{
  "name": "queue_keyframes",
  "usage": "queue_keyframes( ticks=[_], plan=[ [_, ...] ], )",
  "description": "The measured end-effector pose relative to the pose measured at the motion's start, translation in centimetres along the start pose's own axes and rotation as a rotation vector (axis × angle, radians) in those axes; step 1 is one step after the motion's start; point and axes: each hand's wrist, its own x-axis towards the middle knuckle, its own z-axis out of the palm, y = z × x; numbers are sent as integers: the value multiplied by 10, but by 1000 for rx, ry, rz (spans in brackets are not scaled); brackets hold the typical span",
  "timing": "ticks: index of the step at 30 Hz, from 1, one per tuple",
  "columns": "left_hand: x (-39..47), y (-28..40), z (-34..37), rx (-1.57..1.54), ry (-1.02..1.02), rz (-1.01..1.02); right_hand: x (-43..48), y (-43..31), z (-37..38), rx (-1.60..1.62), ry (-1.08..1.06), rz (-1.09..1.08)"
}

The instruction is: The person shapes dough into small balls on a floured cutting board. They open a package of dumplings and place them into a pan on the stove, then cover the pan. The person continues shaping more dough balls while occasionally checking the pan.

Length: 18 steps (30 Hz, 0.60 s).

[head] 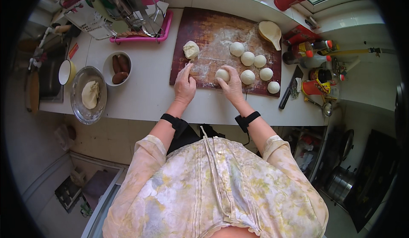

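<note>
My right hand (232,83) curls round a smooth ball of dough (222,75) near the front edge of a floured wooden board (211,23). My left hand (185,83) is at the board's front edge, fingers pointing away from me, holding nothing. Just beyond its fingertips lies a rougher lump of dough (191,50). Several round dough balls (247,77) rest on the right half of the board, dusted with flour. A metal bowl (74,94) on the left holds a larger piece of dough (90,94).
A white bowl (107,75) holds reddish-brown sausage-shaped or root-like items. A pink dish rack (140,39) stands at the back left. A gourd ladle (270,33) lies on the board's far right corner. A knife (291,87) and several bottles (298,53) are on the right.
</note>
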Motion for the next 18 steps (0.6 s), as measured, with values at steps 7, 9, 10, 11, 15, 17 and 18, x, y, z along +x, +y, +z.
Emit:
queue_keyframes(
  ticks=[7,9,10,11,15,17,18],
  plan=[
    [8,13,32,-285,-372,-323,16,-3,-11,-261,-156,-76],
    [11,9,50,-482,-409,-351,14,-2,-12,-272,-148,12],
    [15,7,58,-576,-445,-362,14,0,-11,-273,-121,-9],
    [16,4,64,-654,-491,-416,14,1,-10,-273,-171,-28],
    [19,-4,63,21,-502,-169,23,11,-9,-242,-278,-94],
    [23,-5,56,31,-352,-94,27,15,-14,-214,-314,-100],
    [26,-5,54,38,-282,-57,26,16,-17,-155,-276,-133]
  ],
)
